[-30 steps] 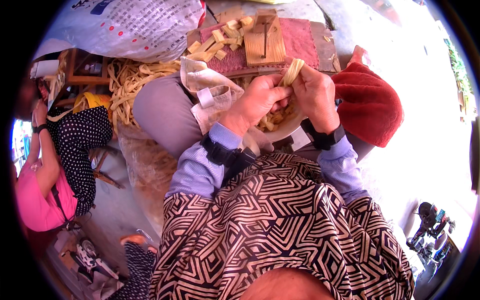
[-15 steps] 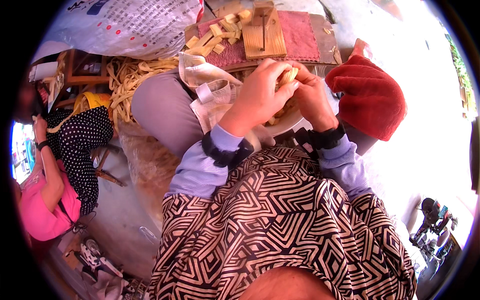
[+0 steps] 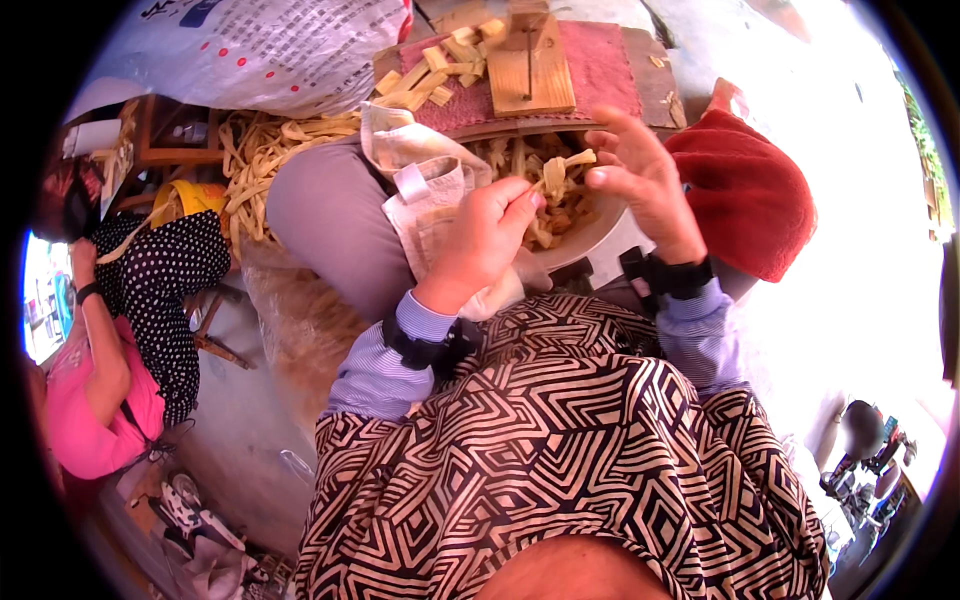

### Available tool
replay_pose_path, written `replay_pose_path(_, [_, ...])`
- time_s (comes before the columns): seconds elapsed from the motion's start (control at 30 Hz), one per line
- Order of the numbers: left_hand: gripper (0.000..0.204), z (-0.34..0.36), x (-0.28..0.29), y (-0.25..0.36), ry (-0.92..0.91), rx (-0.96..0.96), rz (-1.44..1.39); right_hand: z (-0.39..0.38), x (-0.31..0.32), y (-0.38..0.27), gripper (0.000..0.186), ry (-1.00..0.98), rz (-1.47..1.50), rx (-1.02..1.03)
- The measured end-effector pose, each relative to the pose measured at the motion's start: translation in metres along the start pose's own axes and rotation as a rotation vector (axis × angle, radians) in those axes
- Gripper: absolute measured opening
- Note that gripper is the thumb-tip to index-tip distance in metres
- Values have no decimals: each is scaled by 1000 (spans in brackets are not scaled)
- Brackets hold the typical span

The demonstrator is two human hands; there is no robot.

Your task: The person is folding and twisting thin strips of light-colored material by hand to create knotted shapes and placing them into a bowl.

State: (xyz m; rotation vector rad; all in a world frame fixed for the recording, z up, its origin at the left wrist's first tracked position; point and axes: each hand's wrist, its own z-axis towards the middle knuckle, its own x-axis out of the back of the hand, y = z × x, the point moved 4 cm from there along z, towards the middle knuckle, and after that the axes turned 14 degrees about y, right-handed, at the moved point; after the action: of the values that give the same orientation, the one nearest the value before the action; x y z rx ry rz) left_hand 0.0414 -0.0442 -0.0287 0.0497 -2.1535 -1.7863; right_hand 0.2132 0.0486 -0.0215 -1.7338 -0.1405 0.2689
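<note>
My left hand point(image 3: 485, 240) pinches the end of a pale yellow knotted strip point(image 3: 560, 170), which juts up and right over a bowl point(image 3: 590, 240) of similar pieces between my knees. My right hand point(image 3: 650, 190) is just right of the knot with fingers spread and bent, apparently apart from it. A cream cloth point(image 3: 430, 225) lies over my left knee beside the left hand. Beyond the bowl a board with a pink mat point(image 3: 605, 75) holds a wooden block with an upright metal pin point(image 3: 510, 85) and several short yellow pieces point(image 3: 435, 70).
Loose strips point(image 3: 260, 170) pile left of my knee below a printed sack point(image 3: 250, 50). A person in pink point(image 3: 95, 420) sits at left near a yellow container point(image 3: 180, 205). A red cloth point(image 3: 745, 190) covers my right knee. Machinery point(image 3: 870, 450) stands lower right.
Both hands were wrapped round the folded strip. My right hand has let go and moved right, opening; my left has drawn down and left, leaving the knot exposed.
</note>
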Motion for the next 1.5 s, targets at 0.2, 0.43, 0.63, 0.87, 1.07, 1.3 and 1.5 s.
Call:
replay_pose_path(0.2, [9,8,1,49,195,-601,518,7,-19,-40,45,-298,-596,288])
replay_pose_path(0.43, [11,19,12,53,-22,-526,396,0,-18,-65,36,-422,-645,60])
replay_pose_path(0.63, [19,26,6,61,-162,-380,242,-3,-27,-72,23,-342,-688,546])
replay_pose_path(0.87, [25,49,22,50,-420,-93,-82,14,-17,-78,15,-540,-694,53])
replay_pose_path(1.07, [18,102,36,27,-156,-44,77,59,-25,-40,16,-193,-523,100])
replay_pose_path(1.3, [21,142,26,-8,63,-161,193,94,-34,-9,15,-14,-791,398])
replay_pose_path(1.5, [19,134,33,-11,186,-225,459,80,-39,-18,17,-123,-934,508])
